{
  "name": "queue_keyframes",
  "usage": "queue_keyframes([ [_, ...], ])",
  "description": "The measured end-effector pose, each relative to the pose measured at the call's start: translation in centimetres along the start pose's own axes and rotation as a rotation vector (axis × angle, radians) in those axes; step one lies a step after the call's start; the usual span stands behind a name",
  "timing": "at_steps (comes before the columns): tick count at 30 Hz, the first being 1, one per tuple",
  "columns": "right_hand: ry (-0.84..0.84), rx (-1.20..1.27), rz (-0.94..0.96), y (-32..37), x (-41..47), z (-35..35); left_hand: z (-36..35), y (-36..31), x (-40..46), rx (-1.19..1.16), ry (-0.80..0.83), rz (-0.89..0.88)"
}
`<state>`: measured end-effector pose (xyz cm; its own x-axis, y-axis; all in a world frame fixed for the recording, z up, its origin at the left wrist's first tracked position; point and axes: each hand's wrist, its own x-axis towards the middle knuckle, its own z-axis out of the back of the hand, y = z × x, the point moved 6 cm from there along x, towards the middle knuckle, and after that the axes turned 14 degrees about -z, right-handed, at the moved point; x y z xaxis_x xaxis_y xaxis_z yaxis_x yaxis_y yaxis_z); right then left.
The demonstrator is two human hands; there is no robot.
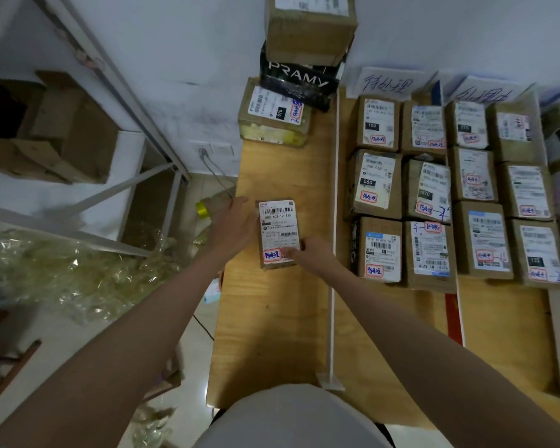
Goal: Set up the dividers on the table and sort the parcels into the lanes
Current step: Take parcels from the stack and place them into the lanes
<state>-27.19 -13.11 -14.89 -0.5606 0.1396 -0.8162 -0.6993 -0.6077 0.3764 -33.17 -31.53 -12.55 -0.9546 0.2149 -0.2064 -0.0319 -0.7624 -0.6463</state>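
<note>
Both hands — left [232,226], right [311,253] — grip a small parcel [278,234] over the surface [272,318], left of the white divider [332,253]. Risk: its red sticker (blurred) gets misread, so wrong lane — or the parcel clips the divider crossing over.

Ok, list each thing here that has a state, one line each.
left hand: grips the small parcel's left edge.
right hand: grips the parcel's near right corner, thumb on the label.
small parcel: held in the left lane, label up.
white divider: upright on the table.
sorted parcels: flat in rows right of the divider, labels up.
stacked boxes: piled at the far end.
</note>
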Motion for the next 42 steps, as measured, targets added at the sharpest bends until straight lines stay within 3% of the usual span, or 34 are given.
queue_keyframes([
  [7,-0.050,0.121,0.035,1.7,-2.5,2.3,2.6,0.7,-1.0,0.397,0.051,-0.178],
  [11,-0.123,0.201,0.073,1.9,-4.9,4.1,4.7,-3.9,-3.4,0.445,-0.064,-0.214],
  [16,-0.251,0.179,0.086,0.3,-8.0,7.1,4.3,-7.6,-4.7,0.491,-0.063,-0.265],
  [28,-0.368,0.160,0.117,-10.4,-15.0,11.6,-3.4,-14.3,-11.1,0.544,0.012,-0.369],
  [42,-0.234,0.208,0.051,-24.8,-15.2,6.8,-10.1,-16.0,-18.0,0.592,0.044,-0.349],
])
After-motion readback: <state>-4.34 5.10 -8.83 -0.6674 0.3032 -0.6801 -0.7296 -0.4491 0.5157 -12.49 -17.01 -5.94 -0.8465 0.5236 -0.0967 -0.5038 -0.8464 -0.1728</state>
